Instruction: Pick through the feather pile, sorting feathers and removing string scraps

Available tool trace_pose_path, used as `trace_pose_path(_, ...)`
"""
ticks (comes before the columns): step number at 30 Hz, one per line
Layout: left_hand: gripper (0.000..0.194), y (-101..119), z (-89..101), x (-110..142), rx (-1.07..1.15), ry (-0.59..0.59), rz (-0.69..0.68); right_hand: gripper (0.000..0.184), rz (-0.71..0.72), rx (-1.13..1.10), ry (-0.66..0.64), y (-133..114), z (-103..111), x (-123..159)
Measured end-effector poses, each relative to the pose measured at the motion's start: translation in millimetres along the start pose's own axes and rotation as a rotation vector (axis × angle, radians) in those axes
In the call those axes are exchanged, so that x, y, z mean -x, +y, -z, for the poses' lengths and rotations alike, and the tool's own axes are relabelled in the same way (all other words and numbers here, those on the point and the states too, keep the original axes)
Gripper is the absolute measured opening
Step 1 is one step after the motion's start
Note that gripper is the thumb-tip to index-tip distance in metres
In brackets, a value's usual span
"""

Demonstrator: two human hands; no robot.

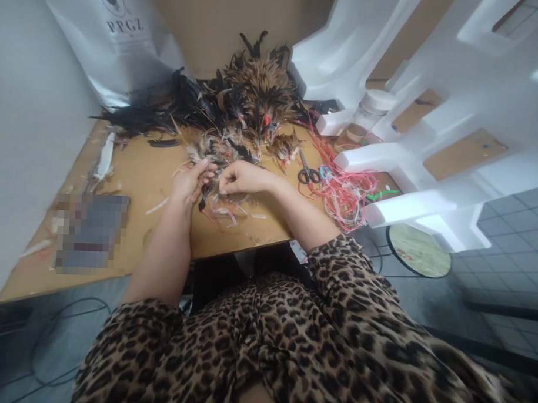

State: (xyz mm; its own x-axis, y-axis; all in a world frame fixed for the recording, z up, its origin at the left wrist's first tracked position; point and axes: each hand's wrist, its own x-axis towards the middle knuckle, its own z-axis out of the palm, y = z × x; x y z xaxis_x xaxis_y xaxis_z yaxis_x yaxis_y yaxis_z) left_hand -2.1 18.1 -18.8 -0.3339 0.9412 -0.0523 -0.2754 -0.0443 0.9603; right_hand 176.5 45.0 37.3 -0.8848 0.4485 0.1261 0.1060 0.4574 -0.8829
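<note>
My left hand (193, 178) is over the middle of the table, with its thumb and fingers pressed together. Close to its right, my right hand (238, 178) is closed in a pinch, fingertips turned toward the left one. What either hand holds is too small or hidden to make out. Loose mottled feathers (222, 146) lie just behind the fingers, and a small dark feather (202, 204) shows below them. Farther back stands a large heap of brown feathers (264, 87), with long black feathers (142, 116) to its left.
Black-handled scissors (309, 174) lie right of my hands, beside tangled pink and white strips (346, 195). White foam pieces (405, 209) rise along the right. A silvery bag (128, 61) stands back left. A blurred-out flat object (94, 230) and a white feather (106, 156) lie on the left.
</note>
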Motion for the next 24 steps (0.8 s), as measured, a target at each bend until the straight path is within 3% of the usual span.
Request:
trace_pose_path(2, 0.017, -1, -1.5, 1, 0.004, -0.006, -0.013, 0.015, -0.015, -0.002, 0.063, -4, -6, -2)
trace_pose_path(5, 0.019, -3, -3.6, 1, 0.015, -0.006, -0.077, 0.024, -0.082, 0.003, 0.293, -5, -15, -10)
trace_pose_path(8, 0.021, -3, -3.6, 0, -0.009, 0.012, -0.12, 0.029, -0.152, 0.052, 0.412, -6, -22, -17)
trace_pose_path(13, 0.018, -3, -2.1, -2, -0.044, 0.023, -0.119, 0.023, -0.129, 0.324, 0.59, -13, -28, -17)
trace_pose_path(18, 0.008, -7, -5.4, -2, -0.058, -0.043, -0.203, 0.023, -0.09, 0.642, 0.561, -24, -34, -16)
trace_pose_path(24, 0.012, -8, -9.7, 2, -0.146, -0.033, -0.205, 0.027, -0.219, 0.841, 0.458, -24, -35, -36)
